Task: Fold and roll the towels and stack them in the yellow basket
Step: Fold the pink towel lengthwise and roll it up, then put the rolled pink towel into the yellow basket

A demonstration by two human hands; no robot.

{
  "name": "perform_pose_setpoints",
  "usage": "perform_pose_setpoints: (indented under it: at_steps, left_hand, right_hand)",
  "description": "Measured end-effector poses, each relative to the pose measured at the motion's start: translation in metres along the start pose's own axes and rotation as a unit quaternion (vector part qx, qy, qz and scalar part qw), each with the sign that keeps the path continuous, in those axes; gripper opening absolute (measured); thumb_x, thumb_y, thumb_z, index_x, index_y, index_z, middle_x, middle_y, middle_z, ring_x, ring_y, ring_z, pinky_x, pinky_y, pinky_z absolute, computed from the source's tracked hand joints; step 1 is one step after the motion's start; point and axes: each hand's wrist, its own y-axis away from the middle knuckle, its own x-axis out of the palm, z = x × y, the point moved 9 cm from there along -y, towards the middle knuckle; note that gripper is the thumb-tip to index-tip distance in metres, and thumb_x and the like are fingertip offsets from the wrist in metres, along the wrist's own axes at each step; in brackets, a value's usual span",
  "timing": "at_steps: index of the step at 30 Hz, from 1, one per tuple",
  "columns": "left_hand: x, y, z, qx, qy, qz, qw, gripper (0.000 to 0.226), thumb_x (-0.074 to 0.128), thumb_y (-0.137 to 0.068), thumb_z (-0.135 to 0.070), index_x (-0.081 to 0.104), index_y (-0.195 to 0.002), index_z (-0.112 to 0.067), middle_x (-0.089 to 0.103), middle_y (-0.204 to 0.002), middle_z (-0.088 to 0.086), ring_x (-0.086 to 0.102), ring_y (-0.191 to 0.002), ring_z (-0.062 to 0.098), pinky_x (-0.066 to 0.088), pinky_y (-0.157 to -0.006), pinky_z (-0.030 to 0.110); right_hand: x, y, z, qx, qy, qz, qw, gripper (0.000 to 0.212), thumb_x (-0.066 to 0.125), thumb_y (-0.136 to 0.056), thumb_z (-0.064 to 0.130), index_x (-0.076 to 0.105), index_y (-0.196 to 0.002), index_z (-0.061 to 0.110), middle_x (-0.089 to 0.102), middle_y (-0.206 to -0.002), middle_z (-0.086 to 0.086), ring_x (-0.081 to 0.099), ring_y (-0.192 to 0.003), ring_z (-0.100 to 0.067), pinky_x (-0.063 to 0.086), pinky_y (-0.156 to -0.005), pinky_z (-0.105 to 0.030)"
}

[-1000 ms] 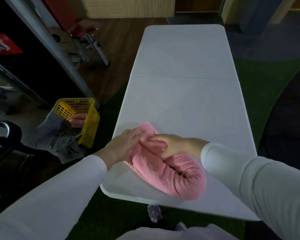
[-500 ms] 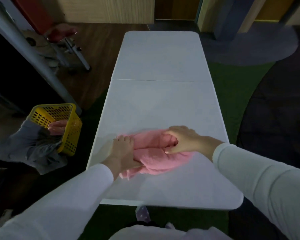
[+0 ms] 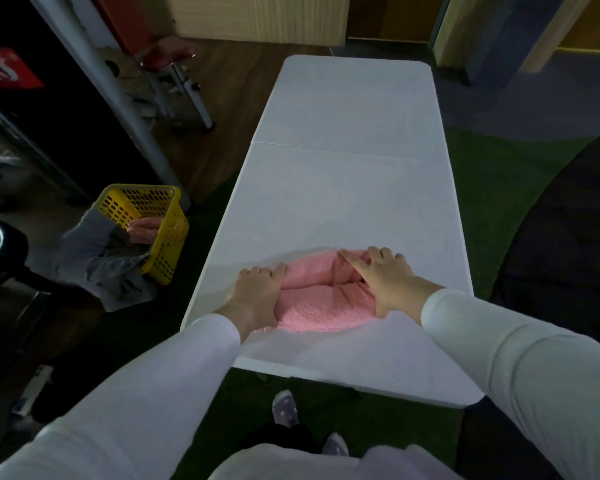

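Observation:
A pink towel (image 3: pixel 321 299) lies bunched on the near part of the white table (image 3: pixel 343 188). My left hand (image 3: pixel 257 292) grips the towel's left end, fingers curled over it. My right hand (image 3: pixel 381 275) holds the right end, with the fingers tucked into a fold at the far edge. The yellow basket (image 3: pixel 146 216) stands tilted on the floor left of the table, with a pink towel (image 3: pixel 142 228) and a grey cloth (image 3: pixel 94 258) showing in and around it.
A long white folding table runs away from me, its seam at mid-length. Metal frame legs (image 3: pixel 184 88) and a dark cabinet stand at the left. Green carpet (image 3: pixel 499 188) lies right of the table. My feet (image 3: pixel 284 408) show below the near edge.
The towel has turned from a diagonal lie to crosswise on the table. Both hands have moved apart to its two ends, and the towel lies flatter and wider between them.

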Motion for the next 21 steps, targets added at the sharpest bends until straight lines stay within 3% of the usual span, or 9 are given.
perform_pose_setpoints:
  at_steps: [3,9,16,21]
  left_hand:
    - [0.002,0.017,0.01,-0.024,0.015,-0.036,0.999,0.097,0.072,-0.07,-0.045,0.019,-0.147,-0.021,0.059,-0.12,0.007,0.055,-0.111,0.027,0.04,-0.099,0.041]
    - [0.011,0.074,0.075,-0.066,0.054,-0.062,0.994,0.098,0.068,-0.074,-0.06,0.019,-0.149,-0.019,0.054,-0.128,0.007,0.052,-0.117,0.027,0.037,-0.105,0.042]
    - [0.02,0.138,0.217,-0.161,0.098,-0.068,0.98,0.099,0.073,-0.069,-0.056,0.023,-0.149,-0.024,0.053,-0.129,0.004,0.052,-0.119,0.025,0.04,-0.105,0.043]
    - [0.026,0.175,0.335,-0.21,0.077,-0.082,0.971,0.1,0.073,-0.064,-0.059,0.028,-0.147,-0.024,0.055,-0.131,0.004,0.054,-0.118,0.027,0.043,-0.101,0.042]
  right_hand:
    - [-0.008,0.005,0.012,-0.015,0.021,-0.04,0.999,0.135,0.085,-0.057,0.046,-0.009,-0.153,0.036,0.043,-0.133,-0.009,0.046,-0.115,-0.028,0.044,-0.091,-0.04]
    - [-0.042,-0.005,0.08,-0.088,0.015,-0.072,0.993,0.123,0.079,-0.06,0.053,0.003,-0.155,0.033,0.044,-0.134,-0.006,0.046,-0.117,-0.028,0.044,-0.091,-0.041]
    - [-0.129,-0.049,0.209,-0.182,0.036,-0.122,0.975,0.117,0.078,-0.059,0.059,0.009,-0.151,0.034,0.047,-0.129,-0.006,0.048,-0.113,-0.027,0.045,-0.089,-0.042]
    - [-0.193,-0.096,0.314,-0.201,0.044,-0.136,0.969,0.11,0.081,-0.06,0.061,0.019,-0.146,0.029,0.045,-0.132,-0.009,0.047,-0.119,-0.029,0.044,-0.097,-0.045]
